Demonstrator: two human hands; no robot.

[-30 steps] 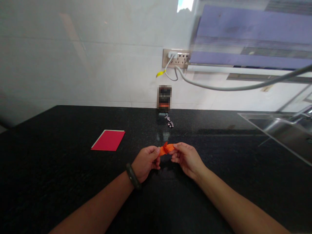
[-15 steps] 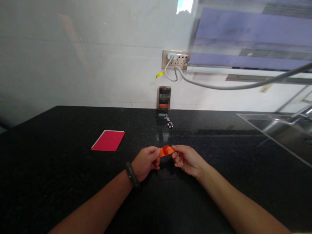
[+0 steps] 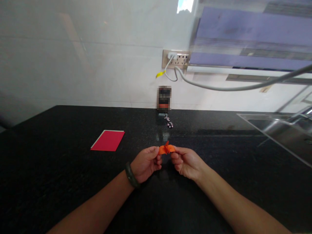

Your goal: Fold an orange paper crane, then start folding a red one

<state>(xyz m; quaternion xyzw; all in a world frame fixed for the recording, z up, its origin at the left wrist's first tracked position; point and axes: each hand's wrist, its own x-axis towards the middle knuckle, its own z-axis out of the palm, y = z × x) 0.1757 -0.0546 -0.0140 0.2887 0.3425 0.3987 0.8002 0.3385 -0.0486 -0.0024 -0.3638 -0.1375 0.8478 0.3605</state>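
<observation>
A small folded orange paper figure (image 3: 167, 149), shaped like an origami crane, is held between my two hands over the dark counter. My left hand (image 3: 147, 161), with a dark bangle (image 3: 132, 175) on its wrist, pinches the figure's left wing between thumb and fingers. On the other side, my right hand (image 3: 187, 162) pinches the tip of the right wing, its remaining fingers curled below. A pointed orange flap stands up from the figure's middle. The wing tips are hidden under my fingers.
Red square paper sheets (image 3: 108, 141) lie stacked on the black counter (image 3: 73, 182) at left. A blurred-out phone-like object (image 3: 164, 98) with a beaded strap (image 3: 169, 122) leans on the wall. The sink (image 3: 280, 126) is at right; a grey cable (image 3: 224, 87) hangs above.
The orange paper's middle flap stands taller and more pointed, and its wings look more curved. My right-hand fingers have curled in closer under it. Both hands stay in nearly the same place.
</observation>
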